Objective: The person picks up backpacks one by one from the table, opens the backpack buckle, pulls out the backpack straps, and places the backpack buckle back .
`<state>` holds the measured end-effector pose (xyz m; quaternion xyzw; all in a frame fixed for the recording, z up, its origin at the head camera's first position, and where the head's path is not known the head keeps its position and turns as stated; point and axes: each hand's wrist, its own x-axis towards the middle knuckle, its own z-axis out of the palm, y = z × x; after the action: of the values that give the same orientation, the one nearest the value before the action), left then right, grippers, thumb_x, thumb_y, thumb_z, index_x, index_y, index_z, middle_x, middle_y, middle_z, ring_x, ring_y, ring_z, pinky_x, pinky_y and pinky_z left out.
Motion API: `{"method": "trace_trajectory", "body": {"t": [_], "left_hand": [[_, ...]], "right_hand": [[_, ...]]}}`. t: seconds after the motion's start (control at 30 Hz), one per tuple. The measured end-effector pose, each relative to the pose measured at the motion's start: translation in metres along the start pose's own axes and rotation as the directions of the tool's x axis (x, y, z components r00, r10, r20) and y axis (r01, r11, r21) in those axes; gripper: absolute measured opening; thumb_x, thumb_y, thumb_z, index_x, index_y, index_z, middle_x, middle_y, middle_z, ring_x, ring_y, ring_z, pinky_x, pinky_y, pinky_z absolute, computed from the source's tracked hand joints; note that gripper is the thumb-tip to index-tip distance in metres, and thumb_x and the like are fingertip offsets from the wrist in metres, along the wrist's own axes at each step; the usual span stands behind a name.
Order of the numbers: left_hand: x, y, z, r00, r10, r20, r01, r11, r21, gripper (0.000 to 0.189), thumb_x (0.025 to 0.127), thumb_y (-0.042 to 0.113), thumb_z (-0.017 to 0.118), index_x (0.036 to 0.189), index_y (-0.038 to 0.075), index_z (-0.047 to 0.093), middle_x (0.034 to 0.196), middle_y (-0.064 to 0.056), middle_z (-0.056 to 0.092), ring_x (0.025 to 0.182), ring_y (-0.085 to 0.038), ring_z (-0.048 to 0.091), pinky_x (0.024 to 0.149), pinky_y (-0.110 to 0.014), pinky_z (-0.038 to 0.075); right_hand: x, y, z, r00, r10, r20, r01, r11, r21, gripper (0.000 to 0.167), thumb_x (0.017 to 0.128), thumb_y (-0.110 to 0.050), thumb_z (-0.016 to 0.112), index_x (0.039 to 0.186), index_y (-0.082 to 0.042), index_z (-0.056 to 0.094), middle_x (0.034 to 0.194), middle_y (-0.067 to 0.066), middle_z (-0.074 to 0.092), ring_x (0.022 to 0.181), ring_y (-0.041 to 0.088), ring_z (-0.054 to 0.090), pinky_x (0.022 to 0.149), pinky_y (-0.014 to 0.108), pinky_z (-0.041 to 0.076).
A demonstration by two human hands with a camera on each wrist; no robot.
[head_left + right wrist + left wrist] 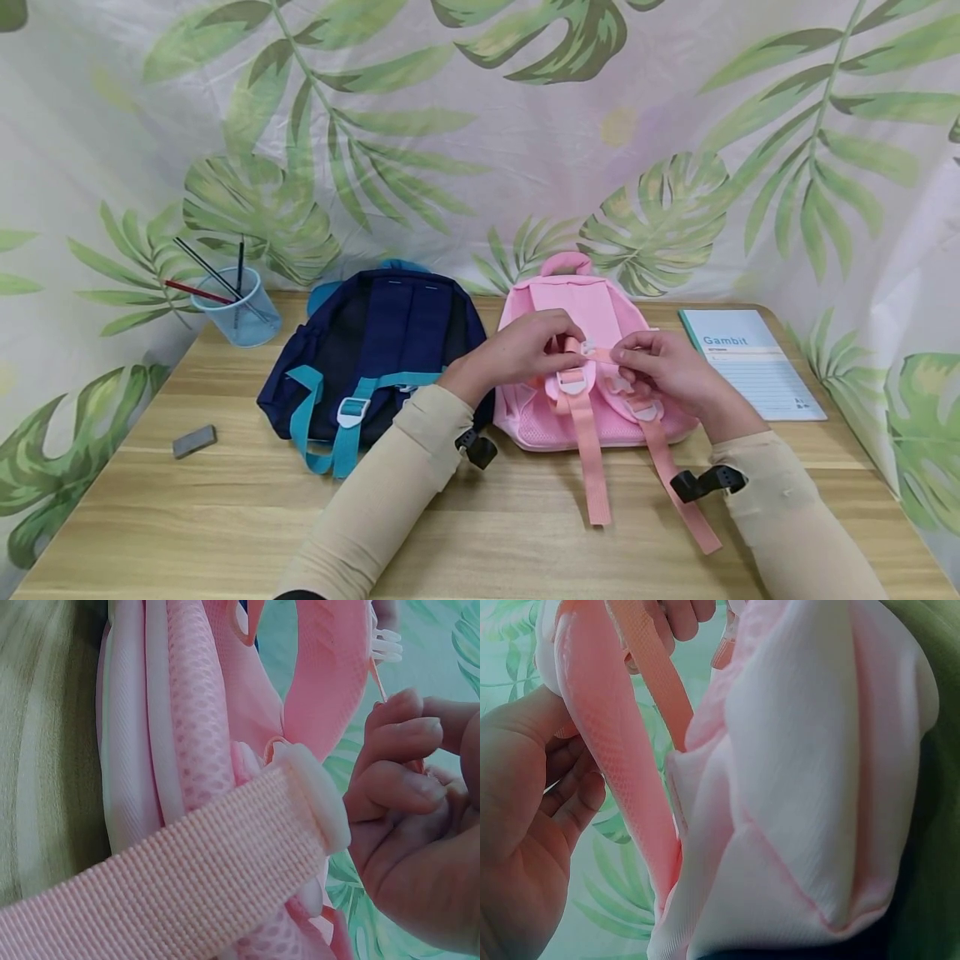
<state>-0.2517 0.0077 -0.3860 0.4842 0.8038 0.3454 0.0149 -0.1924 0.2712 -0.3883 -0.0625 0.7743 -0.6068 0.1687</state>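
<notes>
A pink backpack (517,417) lies on the table with its shoulder straps facing up. My left hand (536,346) pinches the chest strap beside a white plastic buckle (588,345). Opposite it, my right hand (663,367) pinches the other side of this orange webbing (602,356), which stretches between both hands. In the right wrist view the right fingers (409,742) curl around the thin band. The left wrist view shows the left thumb against the padded shoulder strap (611,727). Two loose webbing tails (592,475) hang towards the front below white adjusters (573,382).
Left of the pink bag lies a navy backpack (405,325) with teal straps. A blue mesh cup (251,321) holding pencils stands at the back left, a grey eraser (194,442) in front of it. A notebook (757,367) lies to the right, near a patterned curtain.
</notes>
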Motion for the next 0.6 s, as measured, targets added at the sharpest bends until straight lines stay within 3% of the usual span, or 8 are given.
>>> {"method": "trace_trajectory", "body": {"t": [0.3,0.6], "left_hand": [[-0.0005,0.0014,-0.0012,1.000,-0.009,0.006,0.008,1.000,0.017,0.020,0.100,0.021,0.079,0.114,0.007,0.075,0.095,-0.002,0.066,0.085,-0.012,0.057,0.079,-0.020,0.047],[-0.0020,0.0015,-0.0008,1.000,0.024,-0.021,-0.023,0.999,0.030,0.019,0.100,0.020,0.080,0.112,0.006,0.075,0.094,-0.003,0.066,0.086,-0.014,0.058,0.081,-0.021,0.046]], "right_hand": [[-0.0010,-0.0025,0.0039,1.000,0.000,-0.002,0.000,1.000,-0.005,0.015,0.111,-0.008,0.054,0.110,0.006,0.061,0.072,-0.004,0.049,0.059,0.006,0.042,0.054,0.020,0.042],[0.0015,-0.0045,0.0085,1.000,0.000,0.007,0.000,0.999,-0.043,0.021,0.112,-0.012,0.056,0.115,0.008,0.060,0.069,-0.005,0.043,0.057,0.007,0.037,0.054,0.021,0.036]]}}
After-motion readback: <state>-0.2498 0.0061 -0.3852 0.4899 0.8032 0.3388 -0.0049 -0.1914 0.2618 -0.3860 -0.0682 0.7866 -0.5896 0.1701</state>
